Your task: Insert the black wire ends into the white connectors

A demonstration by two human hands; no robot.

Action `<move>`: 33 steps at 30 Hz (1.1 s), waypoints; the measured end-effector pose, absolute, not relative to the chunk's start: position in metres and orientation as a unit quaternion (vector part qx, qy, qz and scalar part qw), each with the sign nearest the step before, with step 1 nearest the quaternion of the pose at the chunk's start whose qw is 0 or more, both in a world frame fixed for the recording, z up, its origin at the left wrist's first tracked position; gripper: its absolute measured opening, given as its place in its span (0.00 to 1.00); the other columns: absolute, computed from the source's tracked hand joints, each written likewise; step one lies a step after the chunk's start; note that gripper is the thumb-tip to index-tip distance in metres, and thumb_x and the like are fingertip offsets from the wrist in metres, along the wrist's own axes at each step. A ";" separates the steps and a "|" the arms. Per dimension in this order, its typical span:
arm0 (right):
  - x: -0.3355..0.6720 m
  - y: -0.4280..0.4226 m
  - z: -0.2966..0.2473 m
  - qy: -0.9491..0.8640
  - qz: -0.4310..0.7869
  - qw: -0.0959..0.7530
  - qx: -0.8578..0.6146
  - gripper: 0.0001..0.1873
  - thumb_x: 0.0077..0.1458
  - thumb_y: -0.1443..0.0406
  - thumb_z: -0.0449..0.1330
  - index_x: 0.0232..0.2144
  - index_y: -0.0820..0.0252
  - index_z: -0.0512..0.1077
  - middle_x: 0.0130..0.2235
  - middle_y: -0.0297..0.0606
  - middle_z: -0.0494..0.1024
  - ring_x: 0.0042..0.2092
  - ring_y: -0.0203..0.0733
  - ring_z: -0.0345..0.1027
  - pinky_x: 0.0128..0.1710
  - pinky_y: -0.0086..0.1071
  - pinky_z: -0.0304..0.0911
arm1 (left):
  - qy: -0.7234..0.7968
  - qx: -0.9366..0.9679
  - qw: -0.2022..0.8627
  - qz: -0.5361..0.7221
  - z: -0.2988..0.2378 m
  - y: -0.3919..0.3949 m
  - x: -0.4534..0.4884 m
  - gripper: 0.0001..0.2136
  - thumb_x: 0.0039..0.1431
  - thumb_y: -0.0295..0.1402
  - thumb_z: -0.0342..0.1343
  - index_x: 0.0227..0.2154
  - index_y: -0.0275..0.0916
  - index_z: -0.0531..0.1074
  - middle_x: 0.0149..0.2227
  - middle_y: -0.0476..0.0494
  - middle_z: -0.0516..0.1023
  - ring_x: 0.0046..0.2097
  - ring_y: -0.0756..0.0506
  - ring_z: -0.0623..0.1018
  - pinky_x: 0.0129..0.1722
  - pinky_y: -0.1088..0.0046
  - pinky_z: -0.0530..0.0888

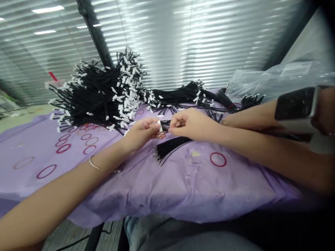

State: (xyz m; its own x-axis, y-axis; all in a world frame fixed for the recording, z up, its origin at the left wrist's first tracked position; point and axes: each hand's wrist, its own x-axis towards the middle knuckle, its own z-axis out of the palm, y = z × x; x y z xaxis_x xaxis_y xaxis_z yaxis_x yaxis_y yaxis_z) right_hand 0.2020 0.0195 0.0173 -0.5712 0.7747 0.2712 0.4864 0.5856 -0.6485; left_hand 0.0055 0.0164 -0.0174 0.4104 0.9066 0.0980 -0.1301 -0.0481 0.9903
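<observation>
Wires [165, 125], thin and black, run between our two hands near the middle of the scene, with a small white connector [159, 126] at their left end. Our left hand [146, 131] pinches the connector between thumb and fingers; our right hand [192, 122] is curled closed on the wires, though its fingertips are partly hidden. We judge the connector light, hard and smooth, best held by its sides, and the wires soft and springy, better gripped close to their ends, where they should bend least.

Just nearer to us, a loose wire bundle [174, 147] fans out to shiny, metallic-looking tips that we would expect to be delicate. Far left, finished-looking cables [99, 94] heap up in a bristly mound dotted with white blocks. Under everything spreads a wrinkled purple cover [167, 195], and a thin red ring [218, 159] lies to the right.
</observation>
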 end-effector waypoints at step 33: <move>0.200 0.019 0.008 -0.815 0.208 0.372 -0.393 0.02 0.44 0.70 0.58 0.24 0.65 0.70 0.22 0.29 0.69 0.24 0.27 0.58 0.25 0.23 0.50 | 0.341 0.562 0.631 0.411 -0.018 0.012 0.006 0.09 0.53 0.32 0.61 0.34 0.31 0.72 0.27 0.46 0.76 0.28 0.54 0.76 0.32 0.79 0.73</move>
